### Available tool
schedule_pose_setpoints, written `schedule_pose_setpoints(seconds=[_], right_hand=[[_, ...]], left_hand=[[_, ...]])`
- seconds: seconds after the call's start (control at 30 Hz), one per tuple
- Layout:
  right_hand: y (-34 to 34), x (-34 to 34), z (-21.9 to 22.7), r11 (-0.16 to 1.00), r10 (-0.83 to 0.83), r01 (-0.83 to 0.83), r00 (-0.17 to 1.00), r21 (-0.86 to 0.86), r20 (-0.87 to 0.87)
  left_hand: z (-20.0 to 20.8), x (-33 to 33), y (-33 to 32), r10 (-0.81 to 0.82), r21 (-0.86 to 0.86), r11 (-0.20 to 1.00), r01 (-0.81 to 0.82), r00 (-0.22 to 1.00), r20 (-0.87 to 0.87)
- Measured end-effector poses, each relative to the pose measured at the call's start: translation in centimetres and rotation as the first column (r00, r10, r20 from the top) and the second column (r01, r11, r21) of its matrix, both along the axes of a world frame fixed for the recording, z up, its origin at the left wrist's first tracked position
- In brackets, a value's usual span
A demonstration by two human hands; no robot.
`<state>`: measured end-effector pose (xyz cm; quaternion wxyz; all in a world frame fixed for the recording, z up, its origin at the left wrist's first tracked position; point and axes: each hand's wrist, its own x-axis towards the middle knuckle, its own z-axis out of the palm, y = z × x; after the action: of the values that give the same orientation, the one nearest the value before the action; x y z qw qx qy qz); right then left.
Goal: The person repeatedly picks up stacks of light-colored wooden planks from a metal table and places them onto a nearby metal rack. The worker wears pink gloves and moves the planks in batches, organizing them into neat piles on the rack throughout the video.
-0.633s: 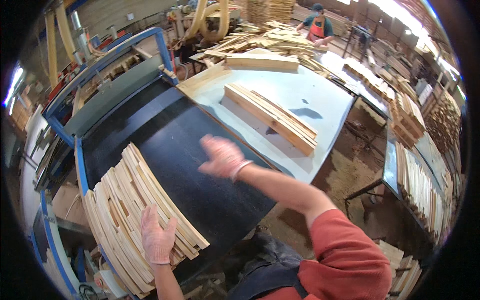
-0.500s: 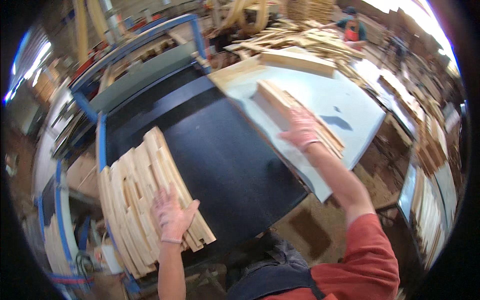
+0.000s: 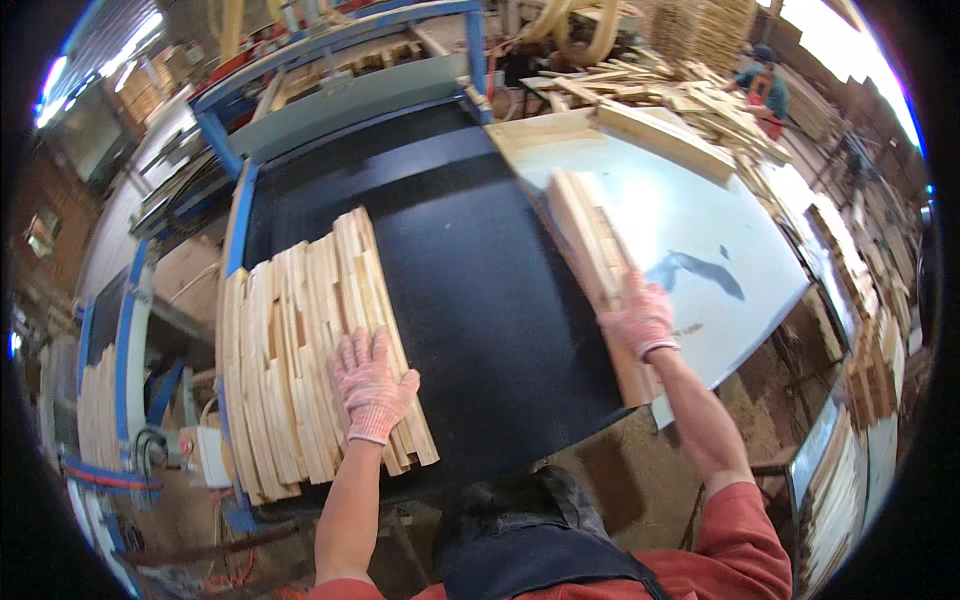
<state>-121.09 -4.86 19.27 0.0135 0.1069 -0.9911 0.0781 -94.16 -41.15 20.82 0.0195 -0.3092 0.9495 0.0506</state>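
My left hand [image 3: 374,386], in a pinkish work glove, lies palm down with its fingers stretched out on a row of pale wooden strips [image 3: 284,370]. The strips stand side by side on the left of a black flat bed [image 3: 470,300], their ends uneven. On the right, my gloved right hand [image 3: 640,316] grips a short stack of wooden strips [image 3: 592,240]. That stack lies lengthwise along the seam between the black bed and a pale, shiny side table [image 3: 740,240]. The fingers' far side is partly hidden.
A blue frame [image 3: 215,135] with a grey crossbar spans the bed's far end. A thick timber [image 3: 665,140] and a heap of loose strips [image 3: 690,100] lie at the back right. Beyond them is another person [image 3: 765,95]. More stacked strips [image 3: 848,440] stand far right.
My right hand has drawn its stack of strips leftward and nearer, from the pale table to the black bed's edge. My left hand stays on the row. The view has shifted slightly.
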Motion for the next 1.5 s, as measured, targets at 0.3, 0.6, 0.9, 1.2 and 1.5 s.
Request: schedule_pose_setpoints(seconds=[0.3, 0.6, 0.9, 1.2, 1.5], right_hand=[[-16.9, 13.2, 5.3, 0.928, 0.298, -0.224, 0.926, -0.297, 0.232], [-17.2, 14.5, -3.0, 0.481, 0.615, 0.044, 0.695, -0.875, 0.373], [12.3, 25.8, -10.7, 0.216, 0.725, 0.16, 0.635, -0.963, 0.268], [45.3, 33.8, -13.4, -0.091, 0.095, 0.68, 0.733, -0.727, 0.674], [56.5, 37.3, -18.9, -0.802, -0.077, 0.435, 0.606, -0.41, 0.792]], left_hand=[[-4.4, -1.1, -0.8, -0.271, -0.192, 0.961, 0.199, 0.812, -0.517], [-16.2, -3.2, -10.1, -0.752, -0.55, 0.644, 0.531, 0.572, -0.328], [4.9, 1.0, 23.5, 0.05, 0.506, 0.787, 0.352, 0.782, -0.621], [-6.6, -7.4, 53.6, -0.626, 0.958, -0.066, 0.279, 0.736, -0.258], [-15.4, -17.4, 74.5, -0.897, 0.982, -0.01, 0.188, 0.432, -0.091]])
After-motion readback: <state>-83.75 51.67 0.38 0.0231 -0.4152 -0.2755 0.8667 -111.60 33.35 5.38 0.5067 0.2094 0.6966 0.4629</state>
